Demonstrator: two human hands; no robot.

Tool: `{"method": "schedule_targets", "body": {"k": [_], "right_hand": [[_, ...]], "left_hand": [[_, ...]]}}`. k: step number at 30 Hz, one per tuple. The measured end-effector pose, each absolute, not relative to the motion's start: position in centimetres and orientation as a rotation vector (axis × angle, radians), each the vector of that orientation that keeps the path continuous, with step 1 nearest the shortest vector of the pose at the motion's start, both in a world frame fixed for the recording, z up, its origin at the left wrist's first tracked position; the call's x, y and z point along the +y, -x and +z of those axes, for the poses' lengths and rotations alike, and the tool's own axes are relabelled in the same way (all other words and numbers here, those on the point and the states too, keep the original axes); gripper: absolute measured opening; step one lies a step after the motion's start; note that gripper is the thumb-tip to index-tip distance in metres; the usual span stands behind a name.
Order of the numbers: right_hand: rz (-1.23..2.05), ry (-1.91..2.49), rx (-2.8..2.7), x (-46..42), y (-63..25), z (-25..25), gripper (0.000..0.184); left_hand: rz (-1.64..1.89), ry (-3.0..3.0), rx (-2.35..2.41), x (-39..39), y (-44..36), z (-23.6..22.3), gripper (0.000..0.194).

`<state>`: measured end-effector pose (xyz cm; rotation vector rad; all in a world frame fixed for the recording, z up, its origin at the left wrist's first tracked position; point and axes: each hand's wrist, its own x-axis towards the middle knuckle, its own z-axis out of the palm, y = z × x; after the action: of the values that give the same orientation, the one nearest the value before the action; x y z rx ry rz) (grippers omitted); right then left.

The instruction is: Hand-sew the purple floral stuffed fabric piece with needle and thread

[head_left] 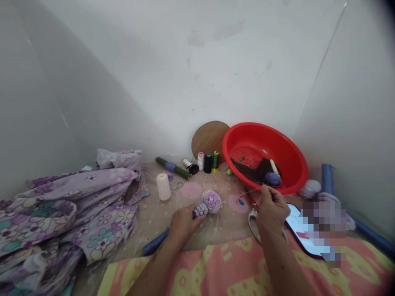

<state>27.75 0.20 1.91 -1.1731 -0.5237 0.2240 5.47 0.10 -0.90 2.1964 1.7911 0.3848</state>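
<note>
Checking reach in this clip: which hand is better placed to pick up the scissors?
Probably the right hand: it pinches thread just above the scissors, while the left hand grips the purple wrapped ball.

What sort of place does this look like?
Probably a makeshift sewing or craft spot in a corner of a home: thread spools stand beside a red plastic basin, with floral fabric heaped nearby, all against plain white walls.

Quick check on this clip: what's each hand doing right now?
Left hand: closed, holding a purple patterned fabric ball.
Right hand: closed, pinching a thin thread.
</note>
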Motion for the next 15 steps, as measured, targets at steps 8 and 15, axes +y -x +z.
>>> {"method": "schedule_targets", "body": {"k": [8,15], "right_hand": [[0.257,1.125,-0.647,0.4,-26.9,1.2,0.034],[0.493,1.256,-1.162,-0.1,-22.6,-0.3,0.022]], "left_hand": [[0.439,-2.19,1.829,0.0,-5.6,-1.0,0.046],[0.386,-2.158,1.918,-0.1,-5.9,-0.6,0.046]]}}
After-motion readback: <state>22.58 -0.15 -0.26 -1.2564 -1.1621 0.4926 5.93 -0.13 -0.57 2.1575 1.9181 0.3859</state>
